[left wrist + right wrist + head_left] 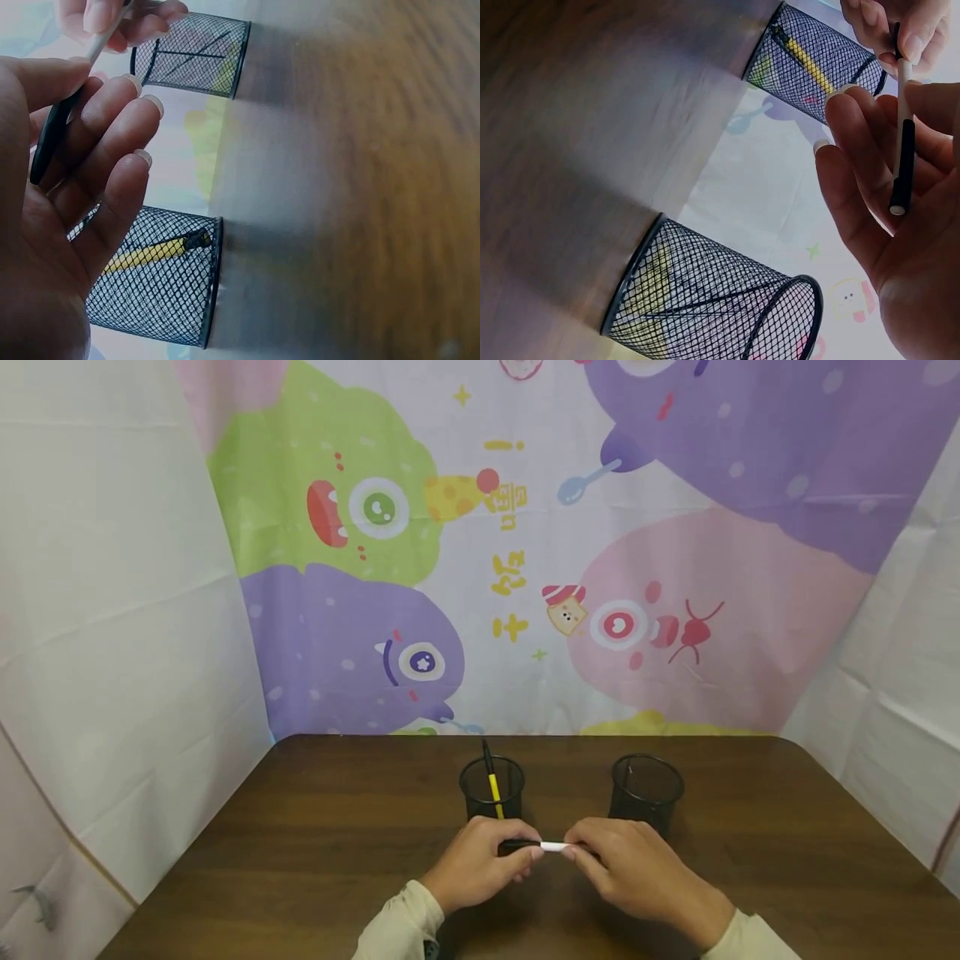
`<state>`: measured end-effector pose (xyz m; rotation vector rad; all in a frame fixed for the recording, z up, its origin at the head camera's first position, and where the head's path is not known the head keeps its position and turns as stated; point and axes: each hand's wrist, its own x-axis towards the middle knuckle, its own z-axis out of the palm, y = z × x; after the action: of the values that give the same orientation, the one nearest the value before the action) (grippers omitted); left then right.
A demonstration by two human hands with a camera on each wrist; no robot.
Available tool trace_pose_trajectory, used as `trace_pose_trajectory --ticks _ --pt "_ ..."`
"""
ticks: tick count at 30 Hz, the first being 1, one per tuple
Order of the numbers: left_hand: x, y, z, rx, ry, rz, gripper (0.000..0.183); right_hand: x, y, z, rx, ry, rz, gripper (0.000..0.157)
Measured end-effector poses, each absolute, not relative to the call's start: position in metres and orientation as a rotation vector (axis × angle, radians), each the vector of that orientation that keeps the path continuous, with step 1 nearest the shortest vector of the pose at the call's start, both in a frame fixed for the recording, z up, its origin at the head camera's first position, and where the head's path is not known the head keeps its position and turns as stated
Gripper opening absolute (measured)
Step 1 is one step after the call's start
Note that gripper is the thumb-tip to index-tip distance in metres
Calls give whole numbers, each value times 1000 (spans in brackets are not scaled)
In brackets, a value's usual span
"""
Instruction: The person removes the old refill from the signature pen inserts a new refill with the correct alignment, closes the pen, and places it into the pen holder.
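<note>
**Slim pen (552, 847), pinched from both sides**

You have the pen above the table (337, 827), on your side of two mesh cups; the left cup (514, 803) holds a yellow pen (493, 787), and the right cup (656, 814) stands well apart from it. Your left hand (480, 867) pinches the pen's black end with thumb and finger; your right hand (637, 868) pinches the white barrel, the other black end lying toward the palm. Expect it to be light and stiff, probably hard plastic, sturdy under a modest squeeze. The smooth white barrel may slip or roll; the black parts should give you better hold. Keep both pinches in line, since twisting sideways could strain it.
</note>
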<state>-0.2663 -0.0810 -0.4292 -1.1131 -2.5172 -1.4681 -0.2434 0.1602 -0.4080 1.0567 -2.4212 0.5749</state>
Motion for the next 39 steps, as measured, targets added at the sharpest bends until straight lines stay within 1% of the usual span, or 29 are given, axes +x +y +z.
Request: trace_pose_trajectory --ticks 11,18,23,29,34,39 --pt "-268 -81 -430 -1112 -2521 -1440 18 -244 160 -406 1052 -2457 601 7" --pt "-268 -82 -431 -1114 -2519 -1428 16 -243 160 -407 1058 -2459 621 13" --pt "-267 -83 -431 -1118 -2495 -1461 18 -245 160 -407 1072 -2444 618 16" --pt "-267 -84 -433 -1114 -2486 -1481 15 -245 159 -408 1082 -2442 601 9" --pt "-267 -83 -433 -1127 -2472 -1508 20 -244 159 -408 1079 -2453 574 15" --pt "-268 -81 -433 -1132 -2469 -1537 18 -244 160 -406 1082 -2459 565 14"
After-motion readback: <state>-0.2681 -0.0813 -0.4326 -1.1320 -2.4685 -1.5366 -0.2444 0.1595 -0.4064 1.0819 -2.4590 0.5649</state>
